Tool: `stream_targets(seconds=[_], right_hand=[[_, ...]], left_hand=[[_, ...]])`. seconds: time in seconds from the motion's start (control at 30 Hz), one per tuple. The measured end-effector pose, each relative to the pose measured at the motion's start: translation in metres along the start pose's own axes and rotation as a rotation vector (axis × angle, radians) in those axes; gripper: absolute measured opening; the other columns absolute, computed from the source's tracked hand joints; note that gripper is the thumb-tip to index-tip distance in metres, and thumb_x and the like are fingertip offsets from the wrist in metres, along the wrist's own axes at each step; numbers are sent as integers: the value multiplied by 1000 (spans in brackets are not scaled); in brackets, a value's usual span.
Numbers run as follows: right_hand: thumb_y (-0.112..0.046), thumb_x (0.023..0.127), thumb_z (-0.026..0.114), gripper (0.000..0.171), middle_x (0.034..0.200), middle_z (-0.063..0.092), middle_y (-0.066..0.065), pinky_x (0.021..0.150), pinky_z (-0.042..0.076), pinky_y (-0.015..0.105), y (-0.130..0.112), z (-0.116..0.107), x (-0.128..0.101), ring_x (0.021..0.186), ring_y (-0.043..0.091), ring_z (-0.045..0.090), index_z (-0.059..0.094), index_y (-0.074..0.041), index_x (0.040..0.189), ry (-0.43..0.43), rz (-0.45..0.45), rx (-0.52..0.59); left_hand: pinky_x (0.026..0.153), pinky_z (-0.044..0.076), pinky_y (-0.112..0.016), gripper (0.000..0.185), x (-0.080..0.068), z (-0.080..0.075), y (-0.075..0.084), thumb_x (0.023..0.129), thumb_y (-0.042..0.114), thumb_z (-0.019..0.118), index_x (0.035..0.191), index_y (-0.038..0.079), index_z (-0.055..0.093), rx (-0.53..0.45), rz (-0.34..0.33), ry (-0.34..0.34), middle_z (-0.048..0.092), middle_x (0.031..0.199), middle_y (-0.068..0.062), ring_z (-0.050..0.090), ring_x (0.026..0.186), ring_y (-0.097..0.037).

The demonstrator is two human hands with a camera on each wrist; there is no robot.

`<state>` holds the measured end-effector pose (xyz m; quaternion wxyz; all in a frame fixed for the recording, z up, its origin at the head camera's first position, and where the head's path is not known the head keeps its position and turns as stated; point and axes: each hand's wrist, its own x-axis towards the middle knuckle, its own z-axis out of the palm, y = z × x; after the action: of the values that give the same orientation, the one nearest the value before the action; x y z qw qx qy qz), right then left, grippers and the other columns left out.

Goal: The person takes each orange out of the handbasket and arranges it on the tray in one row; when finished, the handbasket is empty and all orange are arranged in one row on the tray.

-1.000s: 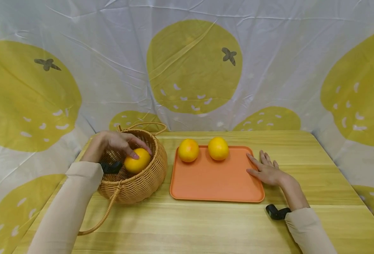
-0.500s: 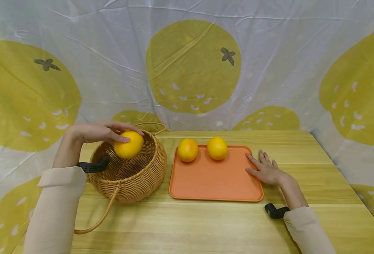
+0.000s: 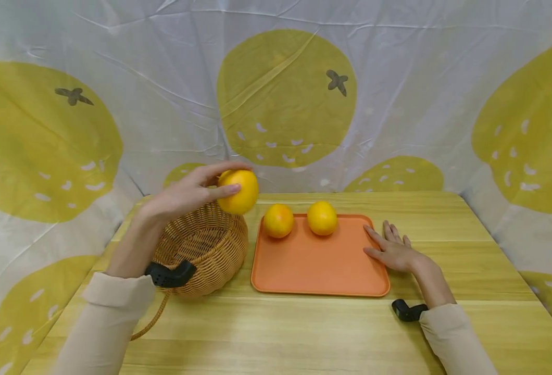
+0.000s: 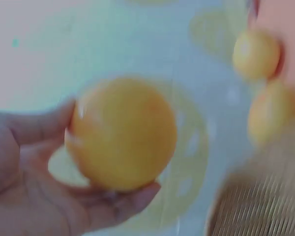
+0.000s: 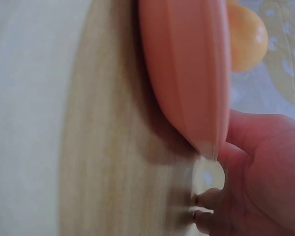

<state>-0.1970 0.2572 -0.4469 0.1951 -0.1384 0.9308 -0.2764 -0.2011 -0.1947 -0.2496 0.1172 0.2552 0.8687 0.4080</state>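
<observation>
**Orange held above the basket rim**

An orange (image 3: 239, 191) is gripped by the left hand (image 3: 182, 195), with fingers and thumb curled round it, and is held in the air above the right rim of the wicker basket (image 3: 205, 247), between the basket and the tray (image 3: 320, 268). The basket stands near the left edge of the table (image 3: 304, 333); the tray lies just beside it at the middle. Two more oranges (image 3: 278, 220) (image 3: 322, 218) are seen resting along the tray's far edge, side by side and a little apart.

The right hand (image 3: 393, 250) is laid flat on the table with fingers straight, nothing held, its fingertips at the tray's right edge.

From the left wrist view the curled fingers (image 4: 123, 204) under the fruit are shown closely, though blurred, which the head view hides. In the right wrist view the thumb is seen touching the tray's rim (image 5: 196, 88), a contact not clear from above; one orange (image 5: 246, 39) shows beyond it.
</observation>
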Motion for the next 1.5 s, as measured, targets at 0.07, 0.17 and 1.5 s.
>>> stream_targets(seconds=[0.07,0.17,1.5], right_hand=[[-45,109,47,76,164,-20,39,115,-15,77,1,0,1,152,58,-20,15,-6,166,0,1,-3],[-45,109,47,76,164,-21,39,115,-15,76,2,-1,2,152,57,-20,14,-6,166,-2,2,-3],[-55,106,47,85,164,-21,37,115,-16,76,8,-2,5,152,55,-22,18,0,164,0,14,25]], left_hand=[[102,46,-42,48,7,21,10,107,25,58,155,23,49,-13,10,4,53,152,-7,57,123,-28],[100,49,-43,50,19,55,22,107,24,58,156,20,48,-62,18,0,53,153,-8,58,123,-29],[118,42,-43,52,182,262,12,108,30,53,158,18,44,194,-223,109,44,158,-13,49,140,-35]])
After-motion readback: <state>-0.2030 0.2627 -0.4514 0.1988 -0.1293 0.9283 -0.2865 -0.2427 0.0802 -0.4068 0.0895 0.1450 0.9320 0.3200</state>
